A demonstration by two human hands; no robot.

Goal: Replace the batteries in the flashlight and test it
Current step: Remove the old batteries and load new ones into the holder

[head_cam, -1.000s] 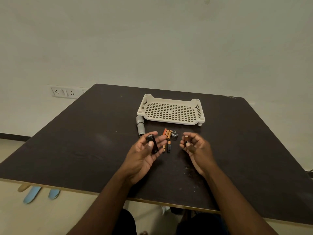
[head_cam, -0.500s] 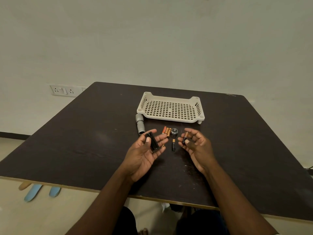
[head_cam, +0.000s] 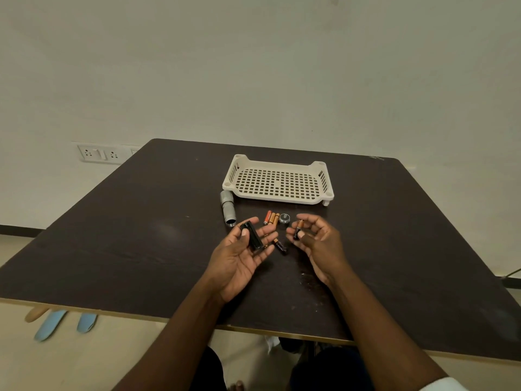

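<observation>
Loading the black battery holder [head_cam: 251, 235] is the step in hand, judging by how things lie. The left hand [head_cam: 239, 258] lies palm up above the table [head_cam: 141, 235], its thumb pressing the holder against the fingers, so the holder is gripped. The right hand [head_cam: 315, 241] pinches one battery [head_cam: 298, 229] between thumb and fingertips, copper end pointing away, close to the holder but not touching it.

To do this well, I would check the polarity marks in the holder's slots first (they are too small to read from here) and match the battery's ends to them. Keeping the holder steady with an open slot facing up matters — the thumb now lies across it and may need to slide aside to leave room. Seating the spring end first, then pressing the other end down, should spare the contacts.

One dark battery [head_cam: 280, 246] lies on the table between the hands, and three orange ones [head_cam: 271, 217] lie side by side further off, next to the round end cap [head_cam: 284, 218]. Which are fresh and which are spent cannot be told — mixing them is the risk. The grey flashlight body [head_cam: 227, 208] lies open-ended just in front of the white tray [head_cam: 277, 180], well clear of both hands.
</observation>
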